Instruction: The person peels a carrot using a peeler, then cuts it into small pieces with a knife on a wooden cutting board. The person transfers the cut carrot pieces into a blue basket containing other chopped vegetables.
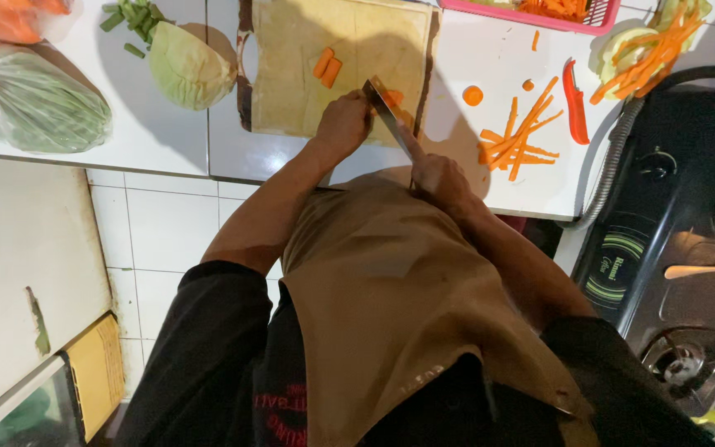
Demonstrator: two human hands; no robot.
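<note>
- Brown apron (391,306) fills the near view, with both forearms reaching out past it to the bench (167,141).
- Right hand (440,180) is closed round the handle of a cleaver (386,106), blade angled down onto the cutting board (341,58).
- Left hand (343,124) is curled, pressing down on a carrot piece (394,98) just beside the blade – fingertips hidden.
- Two carrot chunks (326,66) lie further up the board; carrot strips (519,136) and a red chilli (573,101) lie to the right, a cabbage (190,66) to the left.
- Risk, as I judge it: the round piece could roll and bring the blade onto the fingers.
</note>
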